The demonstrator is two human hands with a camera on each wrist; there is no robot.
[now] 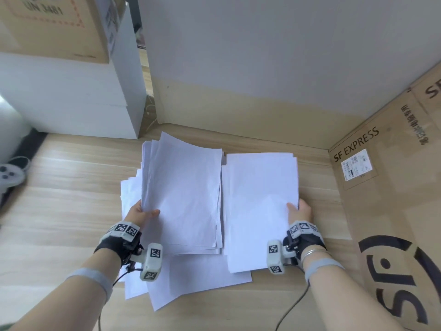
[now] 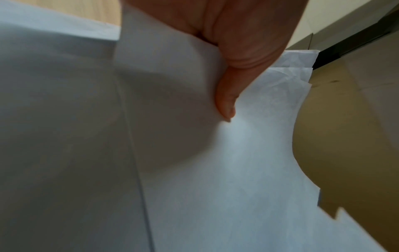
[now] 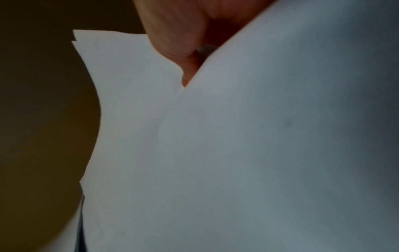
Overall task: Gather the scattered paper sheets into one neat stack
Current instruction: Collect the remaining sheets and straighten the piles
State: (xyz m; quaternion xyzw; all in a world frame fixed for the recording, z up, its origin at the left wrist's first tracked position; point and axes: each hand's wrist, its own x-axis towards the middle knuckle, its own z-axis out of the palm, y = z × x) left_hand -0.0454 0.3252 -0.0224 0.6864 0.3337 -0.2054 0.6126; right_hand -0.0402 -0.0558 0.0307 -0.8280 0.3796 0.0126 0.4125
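Observation:
Two bundles of white paper sheets are lifted side by side over the wooden floor [image 1: 59, 187]. My left hand [image 1: 143, 215] pinches the left bundle [image 1: 183, 194] at its left edge, thumb on top; the left wrist view shows that thumb [image 2: 226, 102] pressed on the paper [image 2: 237, 170]. My right hand [image 1: 299, 211] pinches the right bundle [image 1: 260, 206] at its right edge, thumb on top; in the right wrist view a finger [image 3: 172, 39] grips the sheets [image 3: 237, 153]. More loose sheets [image 1: 195, 280] lie fanned on the floor beneath both bundles.
A large SF Express cardboard box [image 1: 386, 211] stands close on the right. A white cabinet [image 1: 71, 91] with a cardboard box [image 1: 55, 25] on top stands at the back left. A grey game controller [image 1: 9, 175] lies at the far left. The wall [image 1: 262, 68] is behind the papers.

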